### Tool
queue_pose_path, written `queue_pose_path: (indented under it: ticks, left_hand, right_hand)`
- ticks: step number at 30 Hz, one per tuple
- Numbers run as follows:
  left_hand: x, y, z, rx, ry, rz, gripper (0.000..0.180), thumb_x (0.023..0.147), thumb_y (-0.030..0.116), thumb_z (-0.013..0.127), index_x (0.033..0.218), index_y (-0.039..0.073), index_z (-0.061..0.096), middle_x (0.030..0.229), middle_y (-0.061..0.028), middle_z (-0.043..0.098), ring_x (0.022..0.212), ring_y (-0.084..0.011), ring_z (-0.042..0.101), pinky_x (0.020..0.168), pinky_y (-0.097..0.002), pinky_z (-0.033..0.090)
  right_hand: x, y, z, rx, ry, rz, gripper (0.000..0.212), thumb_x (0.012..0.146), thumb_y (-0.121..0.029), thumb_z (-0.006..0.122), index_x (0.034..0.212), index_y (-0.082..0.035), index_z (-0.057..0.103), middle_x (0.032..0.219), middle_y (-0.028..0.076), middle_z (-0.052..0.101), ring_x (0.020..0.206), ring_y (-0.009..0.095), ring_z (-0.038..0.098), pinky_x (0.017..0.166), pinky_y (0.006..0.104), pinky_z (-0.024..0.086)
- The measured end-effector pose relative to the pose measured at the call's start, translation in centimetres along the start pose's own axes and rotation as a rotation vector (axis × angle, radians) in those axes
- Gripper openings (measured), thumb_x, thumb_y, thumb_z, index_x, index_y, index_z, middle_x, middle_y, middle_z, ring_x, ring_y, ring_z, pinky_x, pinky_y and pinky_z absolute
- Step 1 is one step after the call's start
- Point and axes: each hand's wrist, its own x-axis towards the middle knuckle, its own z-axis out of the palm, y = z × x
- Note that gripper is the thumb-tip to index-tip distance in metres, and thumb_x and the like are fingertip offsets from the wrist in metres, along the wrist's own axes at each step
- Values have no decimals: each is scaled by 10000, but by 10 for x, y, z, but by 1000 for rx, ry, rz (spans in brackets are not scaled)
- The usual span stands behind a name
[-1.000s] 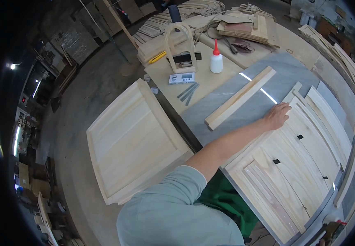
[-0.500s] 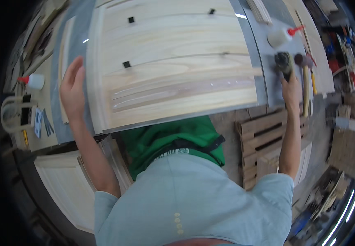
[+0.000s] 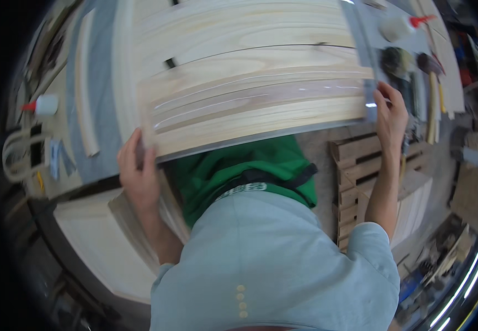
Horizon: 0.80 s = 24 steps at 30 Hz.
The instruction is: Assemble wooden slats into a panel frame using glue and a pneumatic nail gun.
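Observation:
A large pale wooden panel (image 3: pixel 250 49) lies on the bench in front of me, its near part crossed by a long strip (image 3: pixel 261 102) with shiny streaks. My left hand (image 3: pixel 139 179) is at the panel's near left corner, thumb and fingers apart, slightly blurred. At the right end of the panel is my right hand (image 3: pixel 391 116), its thumb and forefinger parted beside the edge, with nothing visible between them. Just beyond it, a dark tool (image 3: pixel 398 62) with a black handle rests on the bench. Small black pieces (image 3: pixel 170 63) sit on the panel's seams.
White glue bottles with red caps stand at the right (image 3: pixel 398 27) and left (image 3: pixel 47 105). A mallet (image 3: pixel 430 64) lies past the dark tool. Below are a wooden pallet (image 3: pixel 346 190) on the right and a leaning panel (image 3: pixel 103 248) on the left.
My right hand has let go of the dark tool, leaving it on the bench, and moved to the panel's right end. My left hand has come down and inward to the near left corner.

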Motion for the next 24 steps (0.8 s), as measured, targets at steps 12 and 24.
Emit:
queue_pose_path:
  ticks: [12, 24]
  left_hand:
    - [10, 9, 19, 77, 44, 134, 371, 786, 4, 640, 1154, 33, 608, 1045, -91, 632, 1018, -262, 537, 878, -340, 436]
    - [7, 4, 20, -112, 285, 248, 230, 735, -34, 691, 944, 45, 638, 909, -66, 634, 864, -252, 573, 763, -342, 467]
  right_hand:
    - [-7, 13, 23, 116, -41, -16, 268, 897, -112, 600, 1135, 10, 610, 1000, 69, 620, 883, 151, 566, 825, 262, 444]
    - [-11, 17, 2, 556, -9, 193, 245, 931, -124, 592, 1134, 12, 610, 988, 49, 637, 839, 84, 558, 761, 213, 458]
